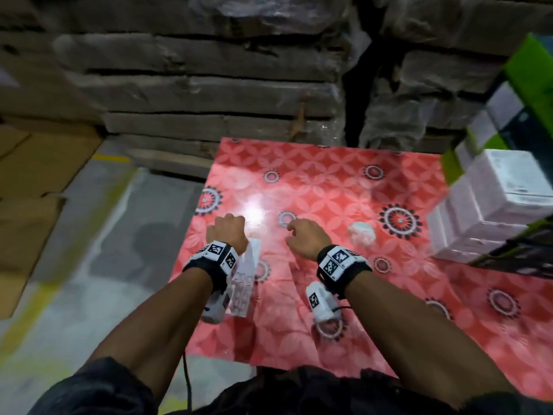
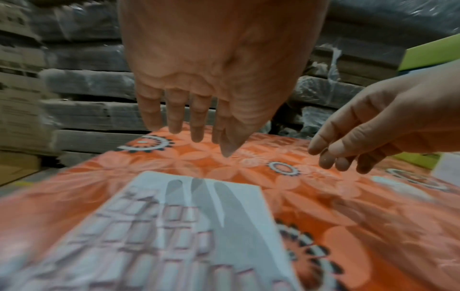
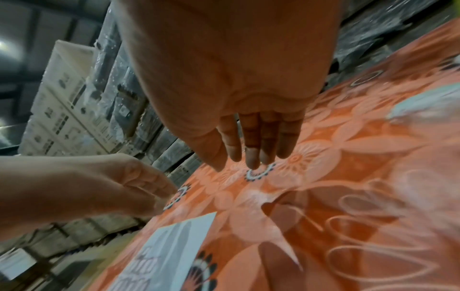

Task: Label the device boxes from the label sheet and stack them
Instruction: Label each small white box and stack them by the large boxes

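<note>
The white label sheet point(image 1: 244, 284) lies flat on the red patterned tablecloth point(image 1: 344, 181), partly under my left wrist; its rows of labels point(image 2: 174, 226) show blurred. My left hand point(image 2: 199, 135) hovers just beyond the sheet's far edge with fingers hanging straight down and the thumb lying against the forefinger; nothing plainly shows between them. My right hand point(image 3: 248, 157) hovers a little to the right point(image 1: 299, 232), fingers straight and together, empty. A stack of white device boxes point(image 1: 493, 205) stands at the table's right edge, out of reach of both hands.
A crumpled white wad point(image 1: 362, 233) lies right of my right hand. Green and white boxes point(image 1: 523, 85) rise at the far right. Wrapped cardboard stacks point(image 1: 209, 85) stand behind the table. Flat cardboard point(image 1: 36, 175) and bare floor point(image 1: 98, 265) lie to the left.
</note>
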`<action>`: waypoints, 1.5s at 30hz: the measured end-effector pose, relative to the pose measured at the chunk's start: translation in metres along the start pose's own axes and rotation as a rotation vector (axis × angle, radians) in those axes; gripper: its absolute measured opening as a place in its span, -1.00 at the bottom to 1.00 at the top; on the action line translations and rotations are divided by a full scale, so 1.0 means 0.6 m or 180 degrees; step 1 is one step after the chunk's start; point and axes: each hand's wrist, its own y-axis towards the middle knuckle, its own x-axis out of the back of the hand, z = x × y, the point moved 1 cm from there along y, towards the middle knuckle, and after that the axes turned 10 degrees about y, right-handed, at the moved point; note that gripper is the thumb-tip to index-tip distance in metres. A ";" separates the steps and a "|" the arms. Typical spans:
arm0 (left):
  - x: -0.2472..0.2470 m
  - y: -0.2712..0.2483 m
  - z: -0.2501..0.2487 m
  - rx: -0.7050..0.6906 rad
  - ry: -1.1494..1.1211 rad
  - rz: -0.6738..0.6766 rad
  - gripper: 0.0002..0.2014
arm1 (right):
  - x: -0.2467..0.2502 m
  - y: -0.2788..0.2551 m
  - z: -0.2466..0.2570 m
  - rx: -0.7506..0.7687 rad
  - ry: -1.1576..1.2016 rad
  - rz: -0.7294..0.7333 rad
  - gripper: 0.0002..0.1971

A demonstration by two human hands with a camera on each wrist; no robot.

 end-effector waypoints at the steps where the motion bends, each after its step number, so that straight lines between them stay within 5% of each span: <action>1: -0.012 0.002 0.025 0.0007 -0.0011 0.0011 -0.63 | -0.014 0.011 0.014 0.0043 -0.0068 0.0087 -0.57; 7: -0.064 0.019 0.116 -0.0046 -0.0220 0.0183 -0.57 | -0.078 0.051 0.062 0.0068 -0.0430 0.0199 -0.67; 20: -0.091 0.054 0.128 -0.0225 -0.0663 -0.0020 -0.58 | -0.138 0.052 0.095 0.0150 -0.1366 -0.0149 -0.65; 29: -0.078 0.055 0.124 -0.0446 -0.0729 0.0020 -0.89 | -0.143 0.056 0.101 0.0115 -0.1414 -0.0209 -0.75; 31: -0.079 0.055 0.122 -0.0351 -0.1482 0.0109 -0.96 | -0.144 0.060 0.094 0.0036 -0.1196 -0.0140 -0.74; 33: -0.079 0.054 0.122 -0.0307 -0.2421 0.0275 -0.79 | -0.144 0.066 0.084 -0.0134 -0.0795 -0.0070 -0.78; 40: -0.054 0.058 0.131 -0.0022 -0.4378 0.0275 -0.74 | -0.099 0.050 0.047 -0.0515 0.2302 -0.0493 -0.77; 45: -0.040 0.073 0.122 0.0297 -0.5045 0.0165 -0.75 | -0.068 0.034 0.019 -0.0805 0.3320 0.0164 -0.71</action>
